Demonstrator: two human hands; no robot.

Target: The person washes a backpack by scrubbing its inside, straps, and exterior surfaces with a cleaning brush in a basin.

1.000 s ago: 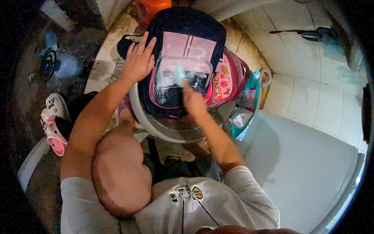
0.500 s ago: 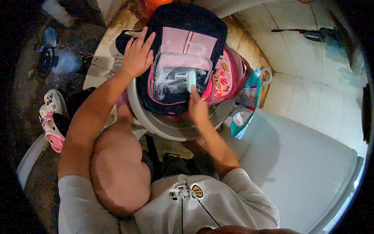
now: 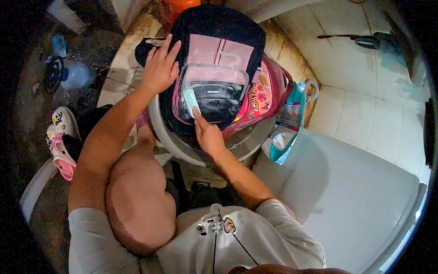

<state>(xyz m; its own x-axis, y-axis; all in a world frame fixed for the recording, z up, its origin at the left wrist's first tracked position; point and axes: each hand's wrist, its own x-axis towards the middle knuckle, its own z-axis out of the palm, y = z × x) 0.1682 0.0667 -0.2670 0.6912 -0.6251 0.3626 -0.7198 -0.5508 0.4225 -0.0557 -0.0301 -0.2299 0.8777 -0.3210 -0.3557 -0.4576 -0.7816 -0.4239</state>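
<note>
A black and pink backpack (image 3: 221, 48) lies over a round basin (image 3: 159, 130), with whitish suds smeared across its front pocket. My right hand (image 3: 210, 136) grips a pale green scrub brush (image 3: 190, 101), pressed against the lower left of that pocket; the bristles are hidden underneath. On the bag's left edge rests my left hand (image 3: 160, 68), fingers spread and stretched out. Beneath the black bag, toward the right, a pink bag with a printed front (image 3: 261, 93) sticks out.
A teal-edged pouch with packets (image 3: 285, 137) stands right of the basin, against a grey-white box-like surface (image 3: 351, 182). At left are a large blue water bottle (image 3: 78, 74) and white and pink clogs (image 3: 63, 141). An orange object (image 3: 180, 7) sits behind the backpack.
My right hand has moved left with the brush, from the right part of the front pocket to its left side. My left hand stays nearly in place.
</note>
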